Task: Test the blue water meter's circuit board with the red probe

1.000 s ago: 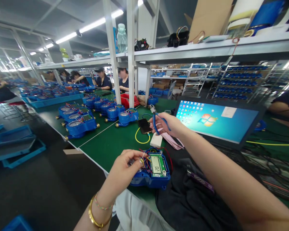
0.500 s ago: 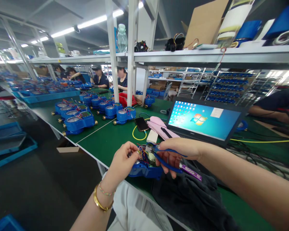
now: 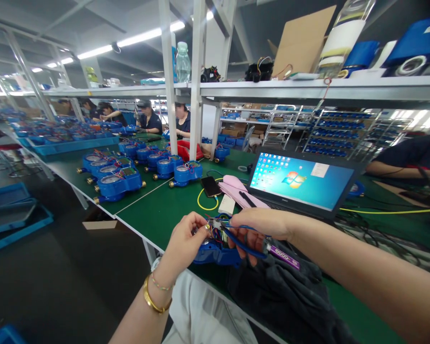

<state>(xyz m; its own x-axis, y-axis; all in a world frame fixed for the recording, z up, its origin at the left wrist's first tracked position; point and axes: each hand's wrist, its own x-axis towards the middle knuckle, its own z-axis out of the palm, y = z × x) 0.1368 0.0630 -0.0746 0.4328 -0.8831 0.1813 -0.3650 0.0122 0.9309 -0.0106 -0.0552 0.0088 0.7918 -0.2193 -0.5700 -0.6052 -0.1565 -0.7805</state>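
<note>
A blue water meter with its top uncovered and thin coloured wires inside lies at the table's front edge. My left hand is over its left side, thumb and fingertips pinched on what looks like a wire. My right hand is closed around the blue handles of cutting pliers. Their metal jaws point left and lie close to my left fingertips, above the wires. A purple printed stick shows just right of the handles; whether it touches them I cannot tell.
A dark cloth lies right of the meter. Behind are a laptop, a pink cloth item, a phone and a white box. Several finished-looking meters stand left. Shelf posts rise behind; people sit farther back.
The pliers have shifted slightly left, bringing their jaws nearer my left fingertips. My left hand stays pinched in nearly the same place.
</note>
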